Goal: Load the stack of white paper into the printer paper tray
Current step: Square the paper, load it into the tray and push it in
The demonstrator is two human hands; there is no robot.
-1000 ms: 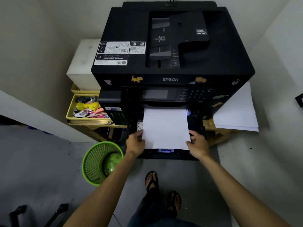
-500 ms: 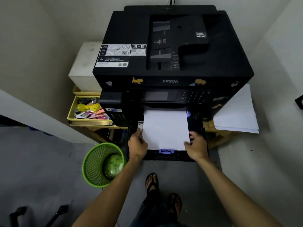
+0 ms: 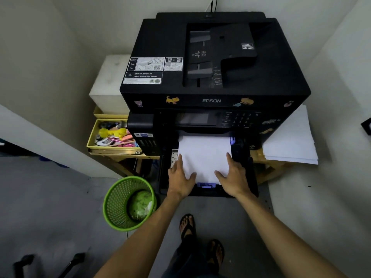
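A black Epson printer [image 3: 212, 63] stands on a wooden stand, its paper tray [image 3: 244, 169] pulled out toward me. The stack of white paper [image 3: 204, 155] lies flat in the tray, its far end under the printer body. My left hand [image 3: 179, 175] lies flat on the stack's near left corner, fingers straight. On the near right corner my right hand [image 3: 232, 175] presses flat in the same way. A purple guide tab [image 3: 206, 185] shows at the stack's near edge between my hands.
A second pile of white sheets [image 3: 291, 141] lies right of the printer. A yellow drawer [image 3: 112, 137] of small items stands open at the left, with a white box [image 3: 110, 83] behind it. A green mesh bin [image 3: 128, 203] is on the floor near my sandalled feet [image 3: 200, 237].
The stack has slid deeper into the tray. Both hands moved from gripping its side edges to lying flat on top of its near corners.
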